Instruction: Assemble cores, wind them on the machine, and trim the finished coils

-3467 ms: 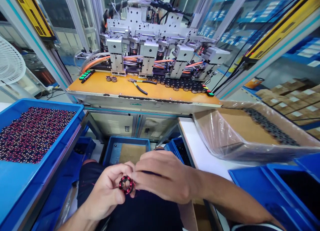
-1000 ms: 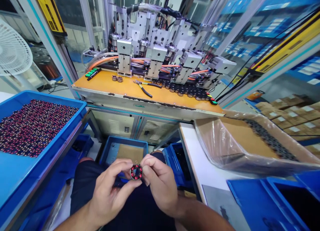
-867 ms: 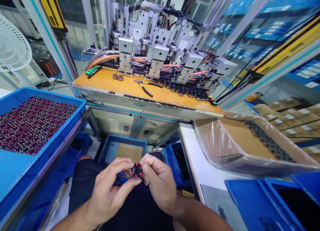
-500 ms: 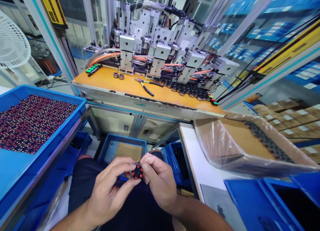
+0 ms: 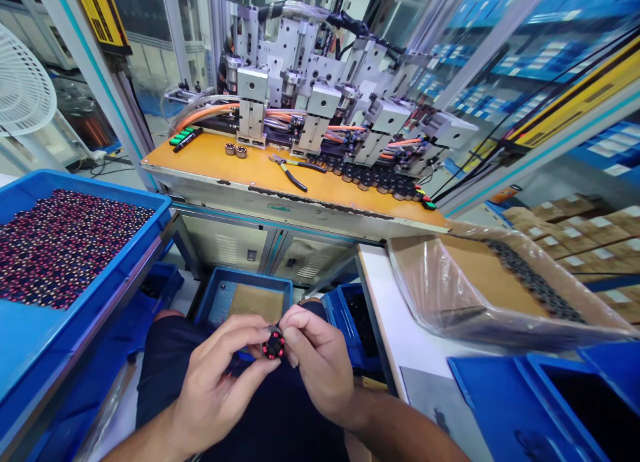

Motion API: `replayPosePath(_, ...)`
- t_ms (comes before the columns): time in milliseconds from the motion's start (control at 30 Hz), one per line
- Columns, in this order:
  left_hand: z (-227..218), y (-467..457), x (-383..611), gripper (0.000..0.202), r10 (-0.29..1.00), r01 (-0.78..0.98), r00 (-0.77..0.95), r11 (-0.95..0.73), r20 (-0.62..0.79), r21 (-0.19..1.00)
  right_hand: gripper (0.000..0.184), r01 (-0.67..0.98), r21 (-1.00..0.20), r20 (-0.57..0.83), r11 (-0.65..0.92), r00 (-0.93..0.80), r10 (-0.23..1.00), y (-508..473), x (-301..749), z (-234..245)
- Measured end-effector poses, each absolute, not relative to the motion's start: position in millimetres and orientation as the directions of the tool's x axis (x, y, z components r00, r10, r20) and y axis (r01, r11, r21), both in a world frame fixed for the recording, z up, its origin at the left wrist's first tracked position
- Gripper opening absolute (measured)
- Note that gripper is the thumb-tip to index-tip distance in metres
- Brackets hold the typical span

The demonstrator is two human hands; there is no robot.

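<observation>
Between the thumb and fingers of my left hand (image 5: 220,369) is a small round motor stator (image 5: 273,344), black with red windings around its face. Its end face is turned up toward me, above my lap. My right hand (image 5: 317,355) is closed in a pinch at the stator's right edge, thumb against the index finger. Whatever lies between those fingertips is too small or hidden to make out. Both hands are close together, nearly touching at the part.
On my left stands a blue tray (image 5: 30,335) with many similar red-and-black parts. Ahead, an orange bench top (image 5: 215,162) carries pliers (image 5: 290,172), black round parts (image 5: 367,177) and a machine (image 5: 320,102). A plastic-lined carton (image 5: 465,269) and blue bins (image 5: 500,395) are at right.
</observation>
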State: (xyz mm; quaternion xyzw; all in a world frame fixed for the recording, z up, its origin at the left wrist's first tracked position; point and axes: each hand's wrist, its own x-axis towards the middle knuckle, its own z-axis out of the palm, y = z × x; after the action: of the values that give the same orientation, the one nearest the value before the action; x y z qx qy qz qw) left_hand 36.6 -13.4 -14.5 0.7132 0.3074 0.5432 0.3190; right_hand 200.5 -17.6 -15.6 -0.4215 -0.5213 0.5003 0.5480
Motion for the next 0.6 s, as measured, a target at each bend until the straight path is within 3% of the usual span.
replayPosePath(233,-13.2,-14.3,37.2,0.036,0.784,0.099,0.242,-0.607,0.572,0.789,0.032,-0.115,-0.981,0.16,0.154,-0.045,0.986,-17.1,200.6,-17.0)
replayPosePath(600,-15.9,-15.9,36.9,0.034,0.871,0.065,0.182,-0.474,0.457,0.878,0.031,-0.092,-0.988,0.13,0.124,-0.061,0.99,-17.8,199.6,-15.0)
